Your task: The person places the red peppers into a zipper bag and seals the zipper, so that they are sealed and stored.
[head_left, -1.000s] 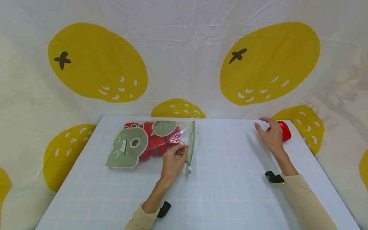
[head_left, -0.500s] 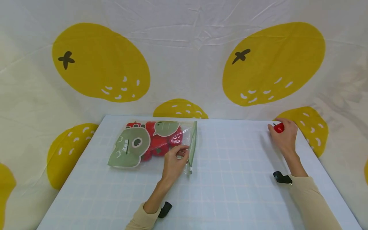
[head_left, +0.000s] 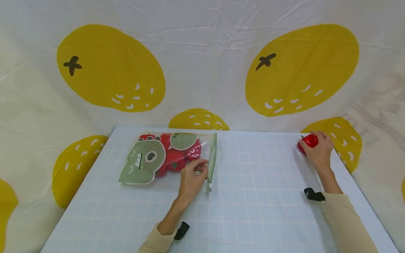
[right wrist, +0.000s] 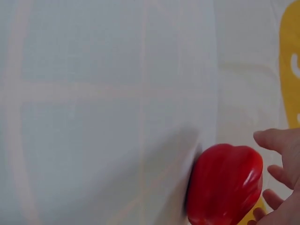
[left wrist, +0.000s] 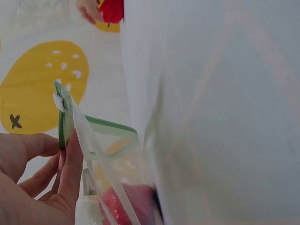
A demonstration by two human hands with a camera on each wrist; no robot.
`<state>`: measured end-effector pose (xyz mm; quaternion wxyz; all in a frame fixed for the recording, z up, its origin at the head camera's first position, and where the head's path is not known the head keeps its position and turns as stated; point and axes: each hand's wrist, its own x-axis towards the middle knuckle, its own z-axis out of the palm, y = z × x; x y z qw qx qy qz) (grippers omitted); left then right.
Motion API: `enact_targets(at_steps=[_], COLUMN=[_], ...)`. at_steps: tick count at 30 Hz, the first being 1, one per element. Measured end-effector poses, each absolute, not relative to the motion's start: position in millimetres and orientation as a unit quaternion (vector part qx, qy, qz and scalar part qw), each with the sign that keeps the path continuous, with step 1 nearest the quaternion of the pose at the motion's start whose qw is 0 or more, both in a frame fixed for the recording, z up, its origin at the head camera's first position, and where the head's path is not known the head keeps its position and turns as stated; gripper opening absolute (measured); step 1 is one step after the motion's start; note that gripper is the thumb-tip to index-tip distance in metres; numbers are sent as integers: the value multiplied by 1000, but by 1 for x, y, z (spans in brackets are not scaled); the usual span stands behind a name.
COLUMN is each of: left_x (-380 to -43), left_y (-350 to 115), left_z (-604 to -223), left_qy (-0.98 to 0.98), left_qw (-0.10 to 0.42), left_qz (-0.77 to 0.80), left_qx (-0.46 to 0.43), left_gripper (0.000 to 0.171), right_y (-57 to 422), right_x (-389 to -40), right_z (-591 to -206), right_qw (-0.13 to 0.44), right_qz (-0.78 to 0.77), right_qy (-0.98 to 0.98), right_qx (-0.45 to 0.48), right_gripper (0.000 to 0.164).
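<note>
A clear zip bag (head_left: 181,177) with a green dinosaur print lies on the table's left half. Several red vegetables (head_left: 175,164) show inside, some with green marks. My left hand (head_left: 193,179) pinches its green zip edge (left wrist: 63,129) between thumb and fingers, lifting the opening. A white slider (left wrist: 59,101) sits at the end of that edge. Near the far right corner rests a red bell pepper (head_left: 310,140). My right hand (head_left: 321,151) is beside it, fingers spread and bent; in the right wrist view a gap shows between fingers and pepper (right wrist: 225,183).
A pale blue checked cloth covers the table (head_left: 253,196). Behind it hangs a white curtain (head_left: 202,70) printed with large yellow fruit. Black wrist cameras (head_left: 314,194) are worn at both sleeves. The pepper stands close to the table's far edge.
My right hand has moved right from the pepper's left side, over it, to its right side, uncovering more of the pepper. The left hand keeps its place on the zip bag.
</note>
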<state>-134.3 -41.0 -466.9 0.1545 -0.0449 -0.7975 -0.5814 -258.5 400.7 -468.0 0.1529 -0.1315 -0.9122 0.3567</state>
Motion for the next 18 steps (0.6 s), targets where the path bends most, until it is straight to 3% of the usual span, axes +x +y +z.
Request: enact_targets(at_steps=[18], left_x=[-134], left_y=[-42], left_z=[-466], left_qy=[-799], left_qw=[165], left_qz=[-576], left_qx=[-51], left_gripper=[16], right_y=[409], right_x=[-256], right_z=[-468], right_qw=[125], right_qz=[333], right_qy=[-928], right_qx=[-109], right_gripper=[69])
